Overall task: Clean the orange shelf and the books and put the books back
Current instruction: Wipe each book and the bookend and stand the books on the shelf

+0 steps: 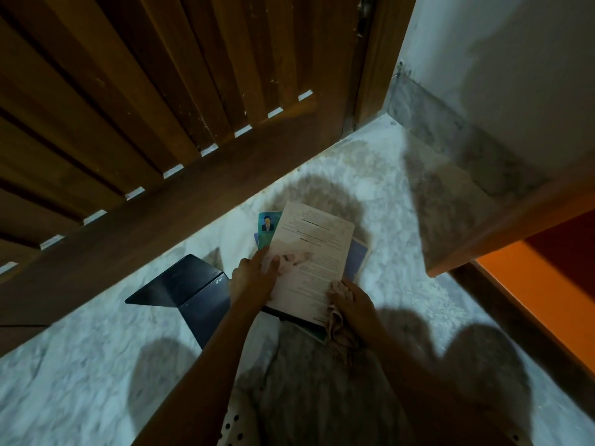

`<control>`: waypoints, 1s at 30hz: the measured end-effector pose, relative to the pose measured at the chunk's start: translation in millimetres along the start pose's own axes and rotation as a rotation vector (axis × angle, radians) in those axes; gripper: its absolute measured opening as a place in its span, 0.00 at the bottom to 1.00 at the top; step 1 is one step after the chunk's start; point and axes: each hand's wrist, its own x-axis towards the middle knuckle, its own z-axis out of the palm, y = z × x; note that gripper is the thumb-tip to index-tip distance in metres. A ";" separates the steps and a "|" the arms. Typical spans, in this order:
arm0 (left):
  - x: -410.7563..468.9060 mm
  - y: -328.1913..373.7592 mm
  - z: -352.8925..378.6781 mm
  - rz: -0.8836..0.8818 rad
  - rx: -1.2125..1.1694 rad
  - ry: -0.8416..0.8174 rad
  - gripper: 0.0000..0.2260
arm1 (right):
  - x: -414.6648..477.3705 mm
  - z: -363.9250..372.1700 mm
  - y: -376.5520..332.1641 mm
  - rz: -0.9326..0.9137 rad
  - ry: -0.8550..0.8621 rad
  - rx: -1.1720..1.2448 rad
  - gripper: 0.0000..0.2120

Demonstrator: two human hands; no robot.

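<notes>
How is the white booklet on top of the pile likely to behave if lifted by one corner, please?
The white booklet looks thin and soft-covered, so it would probably droop. It seems light, likely liftable by the left hand alone. Lying on the books beneath, it may slide if the right hand's cloth pushes it.

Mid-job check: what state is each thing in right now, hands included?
top book: closed, on the stack
stack of books: on the floor
cloth: bunched, at top book's near corner
left hand: grips top book's left edge
right hand: holds cloth
black bookend: on the floor, unused
</notes>
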 end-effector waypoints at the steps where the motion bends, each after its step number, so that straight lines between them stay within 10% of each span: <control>1: -0.1 -1.5 0.1 -0.001 -0.024 0.007 0.21 | 0.2 0.4 0.1 -0.006 -0.005 -0.002 0.13; 20: -39.6 21.4 -47.9 0.250 -0.655 -0.031 0.14 | -30.5 8.0 -47.6 -0.156 0.030 0.279 0.21; 30: -151.2 117.9 -118.9 0.606 -0.873 -0.092 0.22 | -134.6 -87.8 -174.7 -0.640 0.100 0.222 0.23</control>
